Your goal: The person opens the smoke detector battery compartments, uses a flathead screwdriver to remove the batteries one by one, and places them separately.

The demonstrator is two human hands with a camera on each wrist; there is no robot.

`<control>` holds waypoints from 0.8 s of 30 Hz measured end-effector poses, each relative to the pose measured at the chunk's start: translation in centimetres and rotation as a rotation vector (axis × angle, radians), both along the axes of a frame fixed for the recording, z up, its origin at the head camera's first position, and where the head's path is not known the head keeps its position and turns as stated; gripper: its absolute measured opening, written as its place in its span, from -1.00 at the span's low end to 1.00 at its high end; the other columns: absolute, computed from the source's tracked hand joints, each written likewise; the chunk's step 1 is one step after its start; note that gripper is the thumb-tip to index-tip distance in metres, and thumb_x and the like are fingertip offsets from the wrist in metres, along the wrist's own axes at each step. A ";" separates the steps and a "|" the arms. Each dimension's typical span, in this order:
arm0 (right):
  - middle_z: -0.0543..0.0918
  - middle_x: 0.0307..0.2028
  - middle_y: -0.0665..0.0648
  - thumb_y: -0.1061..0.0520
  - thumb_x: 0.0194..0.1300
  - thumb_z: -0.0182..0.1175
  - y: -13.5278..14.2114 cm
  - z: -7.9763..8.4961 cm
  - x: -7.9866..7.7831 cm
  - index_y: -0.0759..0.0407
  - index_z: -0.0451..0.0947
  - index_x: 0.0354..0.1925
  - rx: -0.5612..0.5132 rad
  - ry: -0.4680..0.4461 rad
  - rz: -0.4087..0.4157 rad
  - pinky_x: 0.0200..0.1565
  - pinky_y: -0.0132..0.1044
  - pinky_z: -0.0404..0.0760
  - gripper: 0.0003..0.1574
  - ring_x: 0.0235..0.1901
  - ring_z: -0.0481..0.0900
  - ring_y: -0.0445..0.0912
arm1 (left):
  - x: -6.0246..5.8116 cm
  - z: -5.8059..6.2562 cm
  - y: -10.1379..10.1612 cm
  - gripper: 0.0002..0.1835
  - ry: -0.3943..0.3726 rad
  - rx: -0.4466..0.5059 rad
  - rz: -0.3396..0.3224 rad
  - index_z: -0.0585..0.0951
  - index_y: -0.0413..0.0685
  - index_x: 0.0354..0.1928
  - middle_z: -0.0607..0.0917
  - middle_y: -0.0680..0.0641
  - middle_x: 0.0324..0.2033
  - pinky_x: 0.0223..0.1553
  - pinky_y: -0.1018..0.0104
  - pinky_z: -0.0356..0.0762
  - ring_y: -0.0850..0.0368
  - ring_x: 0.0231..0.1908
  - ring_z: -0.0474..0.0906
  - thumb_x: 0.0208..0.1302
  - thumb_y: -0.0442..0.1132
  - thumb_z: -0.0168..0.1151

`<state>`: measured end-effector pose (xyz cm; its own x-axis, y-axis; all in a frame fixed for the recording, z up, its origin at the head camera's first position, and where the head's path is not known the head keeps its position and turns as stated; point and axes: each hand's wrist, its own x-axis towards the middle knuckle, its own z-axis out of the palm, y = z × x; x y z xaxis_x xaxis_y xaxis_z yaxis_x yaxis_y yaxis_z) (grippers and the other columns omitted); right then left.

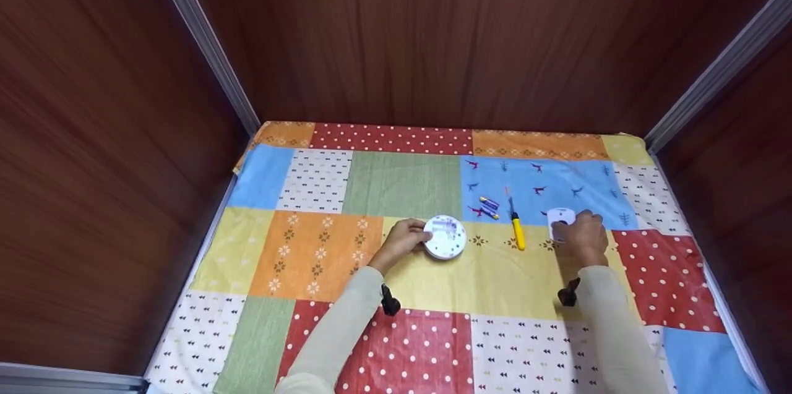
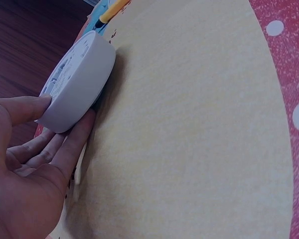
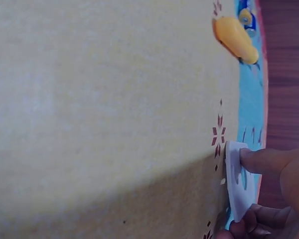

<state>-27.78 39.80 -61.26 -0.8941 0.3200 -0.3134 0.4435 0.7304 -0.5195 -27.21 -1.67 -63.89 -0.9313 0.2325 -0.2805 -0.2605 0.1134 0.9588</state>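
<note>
A round white device (image 1: 445,238), shaped like a shallow disc with dark holes and fittings on its upper face, is gripped at its left edge by my left hand (image 1: 405,240). In the left wrist view the thumb presses the rim of this device (image 2: 82,82) and the fingers reach under it, tilting it above the cloth. Over to the right, my right hand (image 1: 586,236) pinches a small flat white plate (image 1: 560,215). The right wrist view has the thumb on the face of the plate (image 3: 236,186) and fingertips at its lower edge.
Between the hands lies a yellow-handled screwdriver (image 1: 518,236), its shaft pointing away. Two purple batteries (image 1: 489,203) lie to its left. A patchwork cloth (image 1: 408,180) covers the table, and dark wooden panels (image 1: 396,41) enclose the back and sides.
</note>
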 end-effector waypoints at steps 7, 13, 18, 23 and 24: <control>0.54 0.05 0.45 -0.10 0.52 0.27 -0.1 0.1 0.1 0.51 0.32 0.27 0.015 0.056 0.003 -0.06 0.03 0.59 -0.24 -0.06 0.54 0.22 | 0.0 0.2 -0.1 -0.63 0.004 0.000 -0.011 0.62 -0.40 0.18 0.78 -0.20 -0.10 -0.12 0.26 0.77 0.18 -0.23 0.69 0.41 -0.34 0.34; 0.65 -0.04 0.42 -0.07 0.63 0.13 -0.2 0.4 0.2 0.45 0.44 0.17 0.015 0.119 0.026 -0.27 -0.15 0.56 -0.43 -0.17 0.60 0.15 | 0.1 0.2 -0.1 -0.63 0.013 0.000 -0.012 0.63 -0.41 0.17 0.78 -0.18 -0.12 -0.14 0.28 0.76 0.21 -0.26 0.67 0.41 -0.35 0.34; 0.67 -0.14 0.37 -0.06 0.66 0.02 -0.3 0.7 0.2 0.39 0.50 0.03 0.012 0.192 0.014 -0.40 -0.23 0.54 -0.51 -0.25 0.62 0.10 | 0.0 0.1 -0.1 -0.63 0.004 0.005 -0.010 0.62 -0.40 0.17 0.78 -0.19 -0.12 -0.14 0.28 0.76 0.19 -0.26 0.68 0.41 -0.35 0.34; 0.66 -0.13 0.38 -0.04 0.68 -0.02 -0.4 0.9 0.2 0.41 0.50 0.05 -0.015 0.215 -0.005 -0.40 -0.24 0.52 -0.51 -0.24 0.61 0.11 | 0.0 0.1 -0.1 -0.63 0.000 -0.004 -0.008 0.63 -0.39 0.18 0.79 -0.21 -0.10 -0.15 0.29 0.75 0.18 -0.26 0.68 0.41 -0.34 0.34; 0.65 -0.13 0.37 -0.04 0.68 -0.03 -0.5 1.0 0.2 0.41 0.49 0.05 -0.021 0.213 -0.008 -0.39 -0.24 0.52 -0.51 -0.23 0.60 0.10 | 0.1 0.1 -0.1 -0.63 0.002 -0.011 -0.009 0.63 -0.39 0.18 0.79 -0.21 -0.09 -0.16 0.29 0.75 0.19 -0.26 0.68 0.41 -0.33 0.34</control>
